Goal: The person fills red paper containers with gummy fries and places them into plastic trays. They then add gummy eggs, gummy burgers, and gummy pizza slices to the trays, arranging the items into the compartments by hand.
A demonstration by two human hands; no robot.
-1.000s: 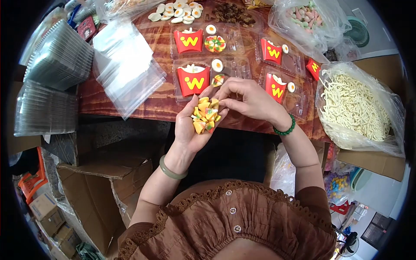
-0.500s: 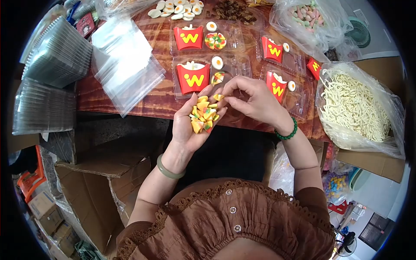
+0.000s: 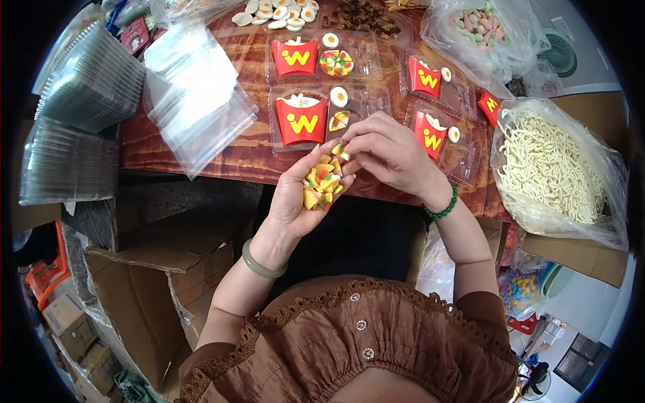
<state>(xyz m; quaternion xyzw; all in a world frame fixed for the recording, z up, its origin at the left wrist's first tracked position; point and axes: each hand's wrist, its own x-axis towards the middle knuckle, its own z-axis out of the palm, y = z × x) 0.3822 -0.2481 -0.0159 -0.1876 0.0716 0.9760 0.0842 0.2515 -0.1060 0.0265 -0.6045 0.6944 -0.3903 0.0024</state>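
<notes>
My left hand [image 3: 289,205] is cupped palm up around a pile of pizza-slice gummies [image 3: 321,183], yellow with red, green and white. Just above its fingertips, my right hand [image 3: 398,156] pinches a single pizza-slice gummy [image 3: 340,150]. Beyond both hands lies a clear plastic tray [image 3: 377,101] with a red fries carton [image 3: 300,121], a fried-egg gummy [image 3: 339,97] and a partial round of pizza slices [image 3: 339,121]. In the tray behind it, a full pizza round [image 3: 336,63] sits beside another red carton [image 3: 294,58].
More filled trays [image 3: 437,84] stand to the right. A bag of pale noodle-like strands [image 3: 554,164] fills the right side. Stacked clear trays [image 3: 87,87] and flat plastic bags [image 3: 195,94] lie left. Loose egg gummies [image 3: 275,13] are at the back.
My right hand has shifted slightly, its fingers curling more around the pinched slice. The slice has turned and tilted. My left hand has moved a little to the right.
</notes>
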